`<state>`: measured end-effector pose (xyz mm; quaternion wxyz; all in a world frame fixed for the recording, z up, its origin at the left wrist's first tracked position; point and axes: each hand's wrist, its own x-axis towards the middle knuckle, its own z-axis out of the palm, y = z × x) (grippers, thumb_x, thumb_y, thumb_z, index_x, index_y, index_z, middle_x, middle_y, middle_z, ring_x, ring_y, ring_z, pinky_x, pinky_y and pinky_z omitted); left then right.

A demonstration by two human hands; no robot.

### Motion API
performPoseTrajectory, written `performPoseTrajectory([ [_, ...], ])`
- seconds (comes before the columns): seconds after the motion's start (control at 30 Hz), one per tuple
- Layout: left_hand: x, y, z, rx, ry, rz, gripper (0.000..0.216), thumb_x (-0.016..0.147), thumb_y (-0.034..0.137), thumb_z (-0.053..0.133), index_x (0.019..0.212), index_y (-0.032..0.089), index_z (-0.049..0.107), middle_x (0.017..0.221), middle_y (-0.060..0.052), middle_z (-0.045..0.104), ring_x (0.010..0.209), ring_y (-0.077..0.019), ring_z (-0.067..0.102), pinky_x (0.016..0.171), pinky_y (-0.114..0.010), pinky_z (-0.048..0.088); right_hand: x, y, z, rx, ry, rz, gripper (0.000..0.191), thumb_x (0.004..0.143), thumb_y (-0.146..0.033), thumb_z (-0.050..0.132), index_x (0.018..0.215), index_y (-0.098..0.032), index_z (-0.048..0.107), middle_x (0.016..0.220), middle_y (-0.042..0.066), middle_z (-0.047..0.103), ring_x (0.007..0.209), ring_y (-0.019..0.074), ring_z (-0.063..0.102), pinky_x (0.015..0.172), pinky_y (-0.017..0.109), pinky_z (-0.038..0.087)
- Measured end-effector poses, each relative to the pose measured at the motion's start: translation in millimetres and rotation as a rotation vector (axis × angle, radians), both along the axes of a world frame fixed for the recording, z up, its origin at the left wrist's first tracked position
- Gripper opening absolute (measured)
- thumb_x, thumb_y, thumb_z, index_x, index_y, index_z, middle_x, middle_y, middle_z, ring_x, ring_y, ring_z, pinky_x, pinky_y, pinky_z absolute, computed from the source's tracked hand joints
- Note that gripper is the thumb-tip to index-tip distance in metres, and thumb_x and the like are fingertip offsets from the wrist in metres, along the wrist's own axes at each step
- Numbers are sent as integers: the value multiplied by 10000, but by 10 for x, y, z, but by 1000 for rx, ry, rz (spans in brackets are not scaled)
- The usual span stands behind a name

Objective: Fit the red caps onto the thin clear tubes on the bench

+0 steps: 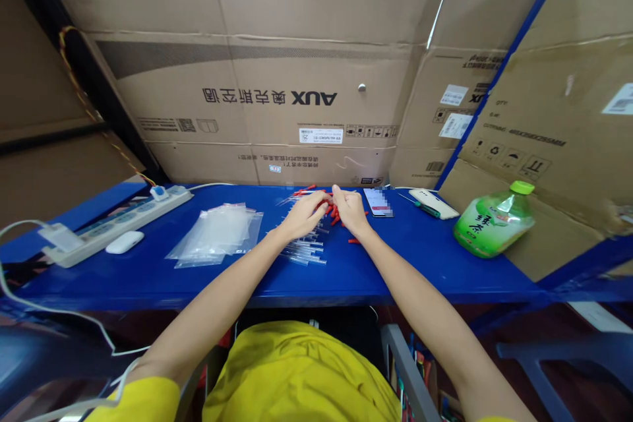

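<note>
My left hand point(305, 216) is closed, its thumb and fingers curled toward my right hand, over the middle of the blue table. My right hand point(350, 211) is closed too, thumb uppermost, almost touching the left. Whatever lies between the fingertips is too small and covered to name. Small red pieces point(335, 216) lie scattered between and under the hands, and one red piece point(353, 241) sits apart near my right wrist. Clear thin tubes point(304, 252) are spread under and below my left hand. Several more tubes with red ends lie just beyond the hands.
Clear plastic bags point(217, 234) are stacked on the left, near a white earbud case point(125, 242) and a power strip point(123, 224). To the right are a phone point(378, 202), a green-handled screwdriver point(426, 208), a white flat object point(438, 204) and a green tea bottle point(492, 223). Cardboard walls stand behind.
</note>
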<state>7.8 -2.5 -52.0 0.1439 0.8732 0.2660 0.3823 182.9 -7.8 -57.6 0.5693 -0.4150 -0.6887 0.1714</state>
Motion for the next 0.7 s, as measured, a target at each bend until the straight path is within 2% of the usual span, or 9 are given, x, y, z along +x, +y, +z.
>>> performPoseTrajectory([
  [0.1,15,13,-27,-7,25,12,220,1026,228,384,1015,177,598,1003,-83,691,911,-212,624,880,-355,482,-6,-13,4,31,-74,-9,727,1025,-746,307,540,-221,447,540,14,525,528,137,487,617,308,348],
  [0.23,21,31,-46,-57,51,15,199,984,169,366,1026,185,560,1013,-79,671,908,-207,603,864,-344,472,-14,-7,-9,51,-117,-9,752,1035,-739,284,563,-215,547,583,42,625,573,163,585,648,305,401],
  [0.47,51,64,-38,-78,4,1,109,906,137,374,844,210,426,833,-31,548,773,-179,500,781,-314,427,-27,21,-58,57,-107,13,729,1050,-706,305,636,-217,651,654,57,706,648,196,666,694,307,452],
  [0.57,55,69,-32,-95,-17,-12,112,898,132,373,831,211,415,817,-24,529,761,-175,484,769,-311,413,-38,29,-62,55,-94,18,736,1044,-717,306,638,-211,655,660,57,705,647,192,656,693,308,453],
  [0.7,54,63,-25,-127,-38,-34,123,900,128,363,858,203,451,844,-28,549,787,-178,497,789,-313,415,-49,26,-51,45,-58,27,746,1032,-735,315,601,-205,613,581,40,625,578,170,582,633,299,416],
])
